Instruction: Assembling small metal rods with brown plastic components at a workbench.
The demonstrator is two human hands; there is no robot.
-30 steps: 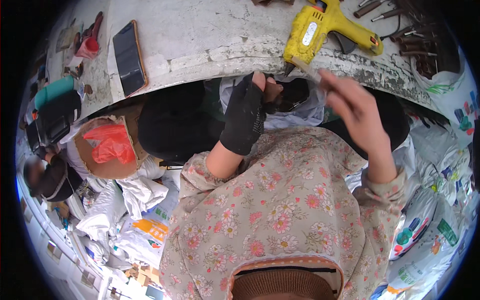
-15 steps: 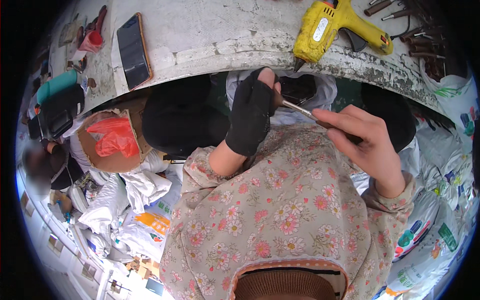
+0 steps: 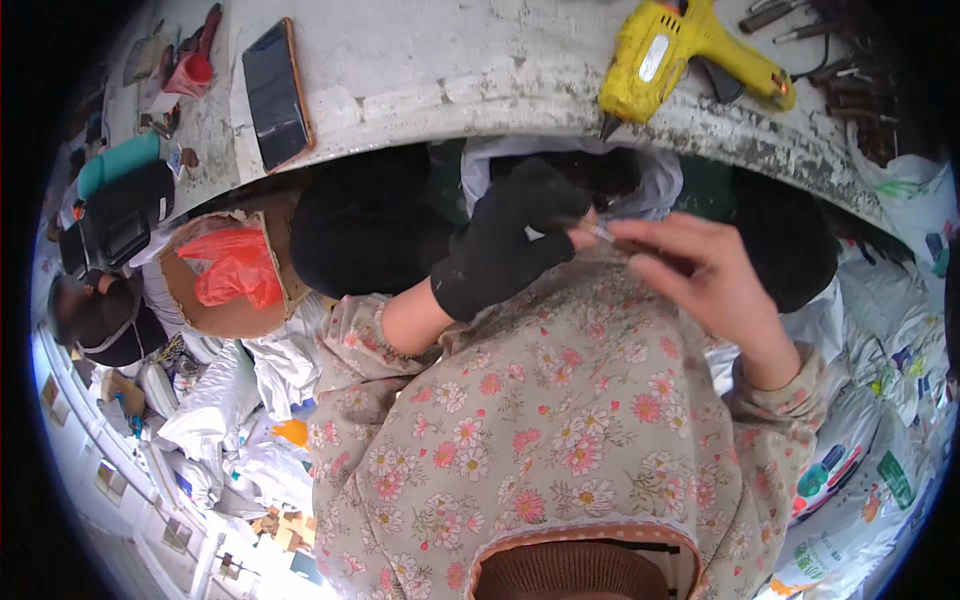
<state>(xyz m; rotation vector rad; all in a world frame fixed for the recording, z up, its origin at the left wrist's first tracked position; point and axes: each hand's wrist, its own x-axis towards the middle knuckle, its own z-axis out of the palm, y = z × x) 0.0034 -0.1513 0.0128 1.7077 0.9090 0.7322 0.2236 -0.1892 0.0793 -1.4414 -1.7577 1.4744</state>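
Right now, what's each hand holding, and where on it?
Right hand pinches a thin rod near one end; gloved left hand fingers meet its other end. Exact left hold unclear.

A dark-screened phone [image 3: 275,95] lies on the bench; printed white sacks [image 3: 860,480] sit lower right.

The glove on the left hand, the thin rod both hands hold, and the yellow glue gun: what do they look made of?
Glove on the left hand: black knit fabric, matte, fingertips apparently open. Thin rod, also pinched by the bare right hand: probably metal, given its pale glint. Yellow glue gun: moulded plastic, slightly glossy, lying on the worn white bench.
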